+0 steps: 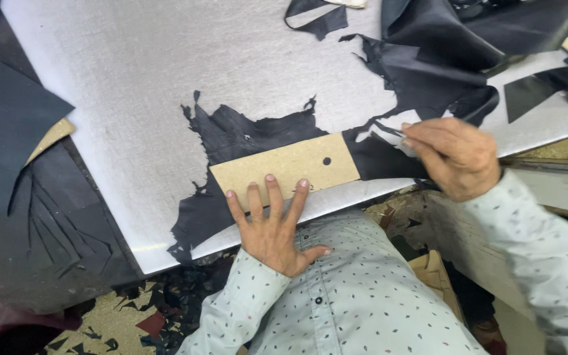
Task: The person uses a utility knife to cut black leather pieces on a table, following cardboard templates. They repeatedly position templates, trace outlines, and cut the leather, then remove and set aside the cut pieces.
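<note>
My left hand (pixel 272 223) lies flat with fingers spread, pressing a tan cardboard template (pixel 285 167) with a small round hole onto a ragged piece of black leather (pixel 231 138). The leather lies on a grey cutting board (pixel 165 66). My right hand (pixel 455 156) is closed around a thin tool, mostly hidden, just past the template's right end, over the black leather there.
More black leather pieces (pixel 442 52) are heaped at the board's far right. Dark sheets and tan card (pixel 8 131) lie to the left. Black offcuts (pixel 152 309) litter the floor below the board's near edge.
</note>
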